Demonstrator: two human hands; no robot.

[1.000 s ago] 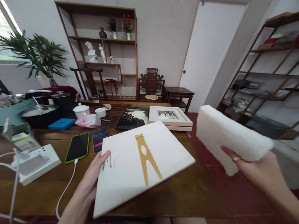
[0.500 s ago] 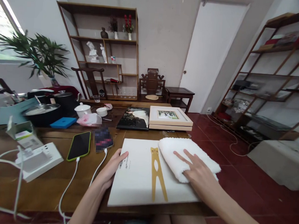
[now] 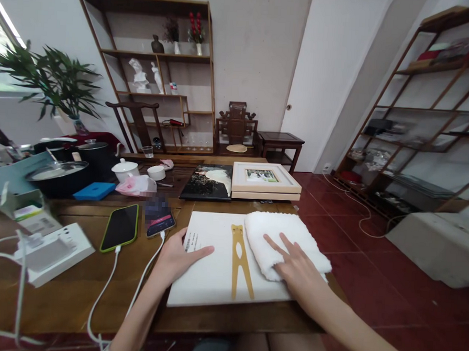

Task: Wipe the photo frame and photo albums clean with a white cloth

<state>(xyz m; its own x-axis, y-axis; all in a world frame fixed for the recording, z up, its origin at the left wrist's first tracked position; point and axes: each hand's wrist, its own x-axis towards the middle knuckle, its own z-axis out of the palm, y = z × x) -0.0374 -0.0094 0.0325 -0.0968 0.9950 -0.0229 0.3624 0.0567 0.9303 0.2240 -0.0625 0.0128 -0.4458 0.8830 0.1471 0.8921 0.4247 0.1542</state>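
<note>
A flat white board (image 3: pixel 209 284) with a printed barcode lies near the table's front edge. My left hand (image 3: pixel 179 259) grips its left edge, thumb on the top face and the other fingers partly hidden at the side. On the board's right part rests a folded white towel (image 3: pixel 300 228), fluffy and slightly overhanging. Flat on this towel is my right hand (image 3: pixel 296 265), index and middle fingers stretched apart. Between the hands, a gold forked flat piece (image 3: pixel 238 254) with a cat-like head and two long legs lies on the board.
Behind the board are a wooden photo frame (image 3: pixel 265 190) and a dark picture panel (image 3: pixel 194 186). To the left lie a green-cased phone (image 3: pixel 119 228), another phone (image 3: pixel 161 221), white cables (image 3: pixel 90 317) and an opened white box (image 3: pixel 55 255). Pots (image 3: pixel 59 176) stand farther back.
My left thumb has slid farther in over the board. The board, gold piece and towel sit slightly higher and more left in view. My right hand stays on the towel.
</note>
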